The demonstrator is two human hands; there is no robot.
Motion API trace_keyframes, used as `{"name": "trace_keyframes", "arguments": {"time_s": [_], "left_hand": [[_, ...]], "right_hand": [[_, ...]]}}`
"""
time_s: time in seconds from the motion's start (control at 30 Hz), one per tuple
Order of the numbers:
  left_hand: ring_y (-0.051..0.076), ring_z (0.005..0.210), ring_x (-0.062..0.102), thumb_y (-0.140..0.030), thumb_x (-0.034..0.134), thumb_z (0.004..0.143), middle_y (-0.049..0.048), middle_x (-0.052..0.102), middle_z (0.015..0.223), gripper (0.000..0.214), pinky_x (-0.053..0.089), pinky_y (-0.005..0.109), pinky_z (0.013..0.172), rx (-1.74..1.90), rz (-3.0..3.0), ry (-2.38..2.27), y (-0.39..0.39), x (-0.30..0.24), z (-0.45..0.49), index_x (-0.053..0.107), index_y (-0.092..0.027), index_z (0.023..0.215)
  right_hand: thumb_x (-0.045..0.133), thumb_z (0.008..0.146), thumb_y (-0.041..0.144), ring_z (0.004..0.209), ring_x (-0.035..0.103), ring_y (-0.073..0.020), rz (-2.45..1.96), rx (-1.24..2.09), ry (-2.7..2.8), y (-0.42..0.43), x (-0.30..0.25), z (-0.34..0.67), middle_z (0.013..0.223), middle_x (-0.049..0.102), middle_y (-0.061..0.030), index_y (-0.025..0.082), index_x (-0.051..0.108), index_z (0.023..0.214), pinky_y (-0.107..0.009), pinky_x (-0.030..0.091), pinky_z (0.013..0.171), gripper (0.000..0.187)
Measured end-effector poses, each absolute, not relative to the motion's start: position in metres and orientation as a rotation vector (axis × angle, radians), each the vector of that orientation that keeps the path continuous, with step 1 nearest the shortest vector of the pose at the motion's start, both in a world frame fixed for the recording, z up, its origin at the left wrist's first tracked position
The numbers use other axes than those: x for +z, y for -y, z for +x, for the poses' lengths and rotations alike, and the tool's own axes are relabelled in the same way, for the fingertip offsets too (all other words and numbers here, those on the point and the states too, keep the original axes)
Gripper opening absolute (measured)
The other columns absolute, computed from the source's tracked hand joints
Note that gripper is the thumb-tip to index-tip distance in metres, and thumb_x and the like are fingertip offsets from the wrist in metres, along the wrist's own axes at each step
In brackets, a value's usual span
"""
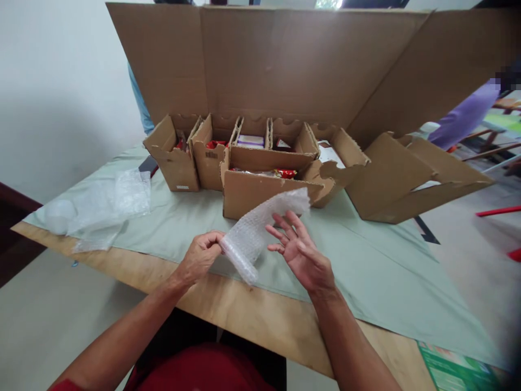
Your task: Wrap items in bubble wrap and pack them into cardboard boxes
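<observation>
A strip of clear bubble wrap (260, 222) hangs over the near part of the table, its lower end rolled or folded over. My left hand (200, 254) pinches that rolled end at its left corner. Beside the strip's right side is my right hand (303, 252), palm up with fingers spread; whether its fingertips touch the wrap I cannot tell. Just behind the strip stands a low cardboard box (260, 198) with red and clear packets (285, 173) inside. Anything inside the roll is hidden.
More bubble wrap (132, 193) lies on the left of the green cloth (179, 217). Several cardboard bins (177, 168) line the back under a tall cardboard panel (277, 65). An open box (391, 176) leans at right. A green printed sheet (456, 366) lies at the front right.
</observation>
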State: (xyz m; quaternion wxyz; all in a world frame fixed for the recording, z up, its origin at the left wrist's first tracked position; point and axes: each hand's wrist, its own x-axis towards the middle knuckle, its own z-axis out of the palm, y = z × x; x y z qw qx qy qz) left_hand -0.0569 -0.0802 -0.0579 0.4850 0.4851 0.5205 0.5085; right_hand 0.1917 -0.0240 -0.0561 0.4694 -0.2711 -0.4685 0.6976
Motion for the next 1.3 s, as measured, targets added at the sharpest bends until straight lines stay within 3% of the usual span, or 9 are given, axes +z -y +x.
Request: {"name": "trace_keyframes", "arguments": {"time_s": [0.13,0.27,0.4,0.53,0.67,0.8,0.93,1.07,1.3], "left_hand": [[0.017,0.086,0.062,-0.027,0.067,0.081,0.0034,0.070,0.087,0.020,0.045,0.029,0.085,1.173,1.246,-1.149,0.086,-0.054,-0.063,0.066,-0.018,0.063],[0.018,0.090,0.064,-0.028,0.066,0.086,0.0054,0.070,0.093,0.025,0.047,0.030,0.087,1.113,1.291,-1.011,0.093,-0.047,-0.066,0.066,-0.017,0.064],[0.019,0.091,0.065,-0.031,0.065,0.089,0.0064,0.071,0.095,0.028,0.047,0.031,0.087,1.068,1.275,-0.929,0.096,-0.045,-0.062,0.066,-0.018,0.065],[0.018,0.088,0.064,-0.030,0.062,0.090,0.0057,0.071,0.092,0.024,0.047,0.030,0.084,0.986,1.291,-0.932,0.096,-0.049,-0.054,0.069,-0.019,0.069],[0.017,0.084,0.063,-0.024,0.058,0.087,0.0046,0.071,0.088,0.023,0.047,0.030,0.084,0.880,1.373,-0.911,0.096,-0.052,-0.048,0.067,-0.019,0.067],[0.020,0.093,0.066,-0.026,0.060,0.086,0.0070,0.074,0.098,0.021,0.047,0.030,0.087,0.868,1.362,-0.974,0.095,-0.051,-0.060,0.068,-0.018,0.069],[0.019,0.089,0.066,-0.028,0.063,0.081,0.0056,0.074,0.095,0.019,0.047,0.030,0.083,1.015,1.221,-1.179,0.092,-0.052,-0.089,0.064,-0.019,0.065],[0.014,0.065,0.054,-0.025,0.059,0.074,-0.0011,0.063,0.068,0.010,0.040,0.026,0.064,0.937,1.287,-1.374,0.087,-0.061,-0.113,0.066,-0.019,0.069],[0.012,0.056,0.047,-0.031,0.063,0.068,-0.0040,0.057,0.061,0.021,0.032,0.024,0.053,0.984,1.293,-1.582,0.073,-0.075,-0.127,0.068,-0.019,0.085]], "right_hand": [[0.075,0.079,0.048,0.118,0.065,-0.0316,-1.045,1.606,1.339,0.016,-0.074,0.190,0.142,0.062,-0.0119,0.028,0.065,0.125,-0.040,0.056,0.079,0.052],[0.074,0.078,0.051,0.122,0.062,-0.0309,-1.189,1.328,1.497,0.012,-0.088,0.189,0.132,0.068,-0.0126,0.023,0.066,0.123,-0.042,0.053,0.092,0.054],[0.069,0.084,0.041,0.138,0.051,-0.0315,-1.075,0.994,1.787,0.018,-0.082,0.189,0.152,0.053,-0.0116,0.027,0.052,0.143,-0.047,0.050,0.101,0.064],[0.061,0.086,0.024,0.153,0.031,-0.0333,-0.980,0.543,2.114,0.034,-0.074,0.182,0.168,0.031,-0.0085,0.032,0.041,0.153,-0.059,0.033,0.118,0.070],[0.059,0.080,0.014,0.155,0.026,-0.0361,-0.907,0.374,2.366,0.039,-0.076,0.174,0.169,0.029,-0.0063,0.029,0.065,0.132,-0.060,0.031,0.117,0.054],[0.061,0.081,0.016,0.140,0.048,-0.0367,-0.956,0.490,2.455,0.030,-0.077,0.181,0.130,0.070,-0.0102,0.022,0.070,0.083,-0.060,0.035,0.112,0.011],[0.054,0.091,0.025,0.091,0.068,-0.0249,-1.165,0.743,2.258,0.021,-0.065,0.199,0.086,0.074,-0.0051,0.023,0.064,0.085,-0.042,0.053,0.083,0.012],[0.055,0.093,0.032,0.075,0.066,-0.0189,-1.160,0.827,2.156,0.020,-0.053,0.207,0.081,0.072,-0.0023,0.024,0.062,0.086,-0.033,0.052,0.071,0.013],[0.061,0.090,0.034,0.083,0.070,-0.0254,-1.368,0.482,2.245,0.007,-0.074,0.216,0.091,0.077,-0.0057,0.025,0.071,0.097,-0.041,0.052,0.079,0.015]]}}
